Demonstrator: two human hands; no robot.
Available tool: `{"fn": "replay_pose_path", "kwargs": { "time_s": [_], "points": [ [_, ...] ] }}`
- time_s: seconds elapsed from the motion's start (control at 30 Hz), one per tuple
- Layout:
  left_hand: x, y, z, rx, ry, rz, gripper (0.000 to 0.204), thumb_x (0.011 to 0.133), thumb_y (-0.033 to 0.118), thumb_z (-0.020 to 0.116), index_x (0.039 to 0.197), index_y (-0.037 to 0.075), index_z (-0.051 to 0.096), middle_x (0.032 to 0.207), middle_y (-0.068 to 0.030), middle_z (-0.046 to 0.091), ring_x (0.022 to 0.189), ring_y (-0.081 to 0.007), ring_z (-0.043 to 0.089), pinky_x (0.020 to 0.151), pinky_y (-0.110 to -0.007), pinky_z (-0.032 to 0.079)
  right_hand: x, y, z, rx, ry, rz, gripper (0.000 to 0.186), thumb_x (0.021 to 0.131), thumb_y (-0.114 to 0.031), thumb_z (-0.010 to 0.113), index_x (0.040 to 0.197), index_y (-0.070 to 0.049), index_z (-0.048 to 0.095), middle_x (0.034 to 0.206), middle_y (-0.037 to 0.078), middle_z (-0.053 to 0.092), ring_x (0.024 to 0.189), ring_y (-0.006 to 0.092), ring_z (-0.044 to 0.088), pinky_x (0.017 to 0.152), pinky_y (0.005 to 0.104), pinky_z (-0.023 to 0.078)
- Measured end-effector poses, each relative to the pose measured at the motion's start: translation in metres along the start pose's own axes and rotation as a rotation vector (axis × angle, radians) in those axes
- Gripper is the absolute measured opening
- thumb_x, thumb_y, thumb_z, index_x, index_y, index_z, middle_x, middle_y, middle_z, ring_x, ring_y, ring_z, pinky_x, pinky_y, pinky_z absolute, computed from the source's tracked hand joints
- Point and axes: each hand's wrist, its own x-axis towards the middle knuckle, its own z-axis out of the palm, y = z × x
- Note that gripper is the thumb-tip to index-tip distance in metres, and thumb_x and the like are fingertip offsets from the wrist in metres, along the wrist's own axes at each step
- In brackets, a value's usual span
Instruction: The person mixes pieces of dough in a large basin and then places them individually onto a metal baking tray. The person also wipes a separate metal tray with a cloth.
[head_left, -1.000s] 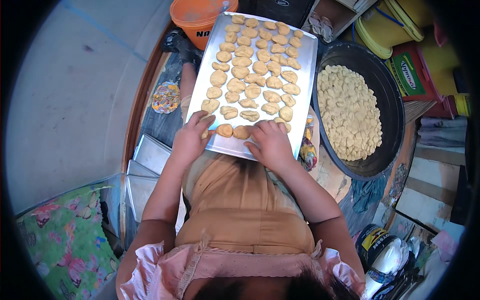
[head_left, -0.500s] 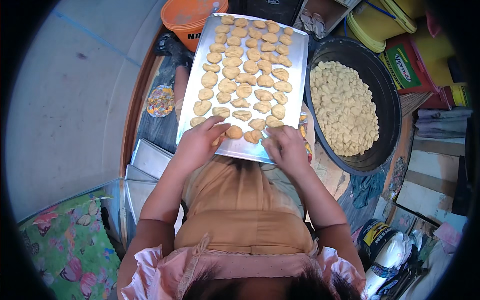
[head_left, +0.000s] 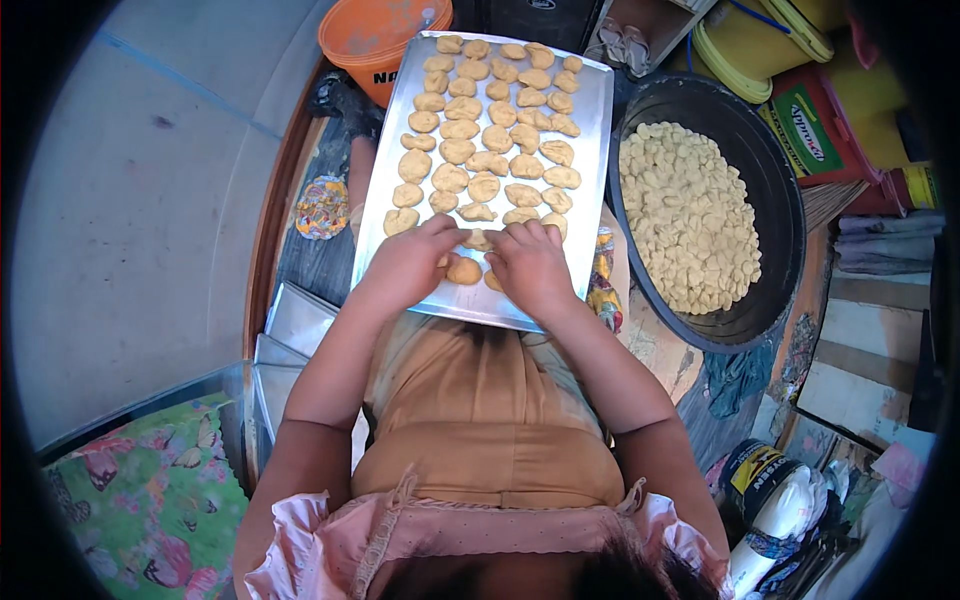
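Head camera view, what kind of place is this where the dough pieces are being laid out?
Probably a home or small-scale snack-making spot, worked sitting at floor level. Both hands, left hand and right hand, arrange dough pieces on a metal tray, beside a big black basin of shaped pieces and plastic buckets.

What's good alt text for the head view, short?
Seen from above, a seated person's left hand and right hand meet over a dough piece at the near edge of a metal baking tray filled with rows of shaped tan dough. A black basin of pale dough pieces sits to the right, an orange bucket beyond the tray.
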Motion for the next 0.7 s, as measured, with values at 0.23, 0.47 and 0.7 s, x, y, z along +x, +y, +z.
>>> {"fn": "replay_pose_path", "kwargs": {
  "time_s": [0.23, 0.47, 0.7],
  "points": [
    [-0.013, -0.025, -0.014, 0.076, 0.12, -0.15, 0.024, 0.086, 0.015, 0.064, 0.11, 0.01, 0.066, 0.118, -0.0081, 0.061, 0.098, -0.0327, 0.063, 0.083, -0.041, 0.052, 0.007, -0.005, 0.003, -0.006, -0.054, -0.015, 0.027, 0.08, -0.022, 0.069, 0.104, -0.011, 0.069, 0.091, 0.001, 0.058, 0.094, 0.0196, 0.053, 0.083, 0.038, 0.037],
    [-0.012, -0.028, -0.015, 0.072, 0.069, -0.157, 0.021, 0.086, 0.015, 0.064, 0.106, 0.009, 0.067, 0.118, -0.0082, 0.061, 0.097, -0.0328, 0.064, 0.081, -0.042, 0.051, 0.019, -0.023, 0.018, 0.067, -0.113, -0.08, 0.028, 0.083, -0.014, 0.063, 0.11, -0.009, 0.066, 0.098, 0.006, 0.059, 0.097, 0.0238, 0.055, 0.085, 0.0379, 0.041],
    [-0.026, -0.011, -0.031, 0.044, 0.117, -0.142, 0.022, 0.087, 0.012, 0.063, 0.108, 0.008, 0.067, 0.117, -0.0094, 0.062, 0.099, -0.0328, 0.063, 0.083, -0.04, 0.051, -0.006, 0.014, -0.031, 0.133, 0.103, 0.046, 0.031, 0.081, -0.009, 0.061, 0.112, -0.007, 0.066, 0.111, 0.008, 0.061, 0.102, 0.0263, 0.056, 0.087, 0.0375, 0.042]
  ]
}}
